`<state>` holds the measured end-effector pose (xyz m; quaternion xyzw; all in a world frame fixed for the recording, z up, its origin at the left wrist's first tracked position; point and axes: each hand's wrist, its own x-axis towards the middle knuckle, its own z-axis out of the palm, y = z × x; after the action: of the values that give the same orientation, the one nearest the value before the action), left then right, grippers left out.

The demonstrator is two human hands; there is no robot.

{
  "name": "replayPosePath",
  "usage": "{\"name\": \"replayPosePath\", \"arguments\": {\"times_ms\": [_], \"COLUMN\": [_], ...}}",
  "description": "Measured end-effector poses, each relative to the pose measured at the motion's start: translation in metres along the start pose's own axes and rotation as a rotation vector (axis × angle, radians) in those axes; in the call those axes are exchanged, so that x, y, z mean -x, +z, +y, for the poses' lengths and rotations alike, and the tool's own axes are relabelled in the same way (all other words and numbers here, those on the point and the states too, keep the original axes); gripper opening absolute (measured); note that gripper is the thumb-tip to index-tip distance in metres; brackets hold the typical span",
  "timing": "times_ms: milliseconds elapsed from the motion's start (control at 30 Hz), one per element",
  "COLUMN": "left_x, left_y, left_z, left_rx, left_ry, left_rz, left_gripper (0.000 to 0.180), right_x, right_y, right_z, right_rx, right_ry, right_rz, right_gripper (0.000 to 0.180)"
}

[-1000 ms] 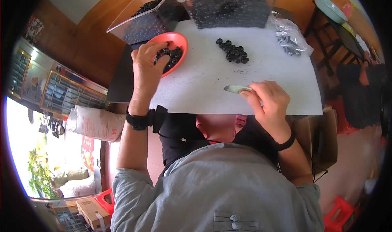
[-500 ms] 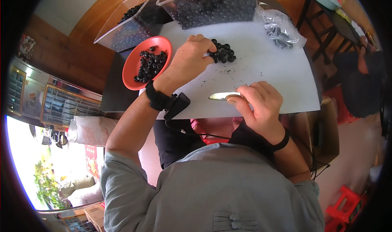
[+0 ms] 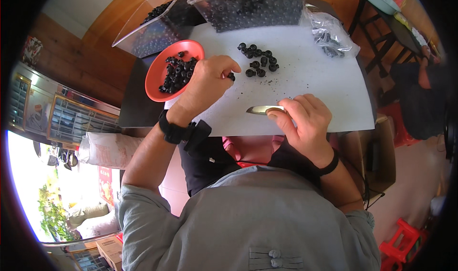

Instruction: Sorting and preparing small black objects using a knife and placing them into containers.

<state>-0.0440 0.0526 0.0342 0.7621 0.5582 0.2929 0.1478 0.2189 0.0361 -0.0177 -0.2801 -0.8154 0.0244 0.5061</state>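
Note:
Between the thumb and fingertips of my left hand (image 3: 207,82) is a small black round part (image 3: 231,76), held above the white board (image 3: 329,99). My right hand (image 3: 307,123) grips a short-bladed knife (image 3: 264,110) near the board's front edge, blade pointing left. Beyond it lies a loose cluster of black round parts (image 3: 265,61), several showing a hole or knob. Dark crumbs are scattered just in front of them. Left of my left hand, an orange-red bowl (image 3: 155,80) contains more such black parts; my hand and wrist overlap its right side.
Two clear plastic bins (image 3: 257,13) full of black parts stand along the back of the table. A crumpled transparent bag (image 3: 331,32) with dark pieces rests at the back right. Another person's arm (image 3: 424,73) shows at the far right, near a dark table.
My left hand has drawn back from the cluster toward the bowl, bringing a black part with it. The cluster is more spread out. My right hand and the knife have barely moved.

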Motion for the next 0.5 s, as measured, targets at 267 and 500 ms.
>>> {"name": "replayPosePath", "arguments": {"times_ms": [267,500], "left_x": [0.05,0.065], "left_y": [0.022,0.026], "left_z": [0.0,-0.007], "left_rx": [0.037,0.166], "left_ry": [0.02,-0.108], "left_rz": [0.233,0.358], "left_gripper": [0.024,0.015], "right_x": [-0.002,-0.008], "right_y": [0.003,0.001], "right_z": [-0.003,-0.013], "right_rx": [0.061,0.151], "right_ry": [-0.023,-0.071], "right_rz": [-0.012,-0.125], "right_gripper": [0.021,0.018]}}
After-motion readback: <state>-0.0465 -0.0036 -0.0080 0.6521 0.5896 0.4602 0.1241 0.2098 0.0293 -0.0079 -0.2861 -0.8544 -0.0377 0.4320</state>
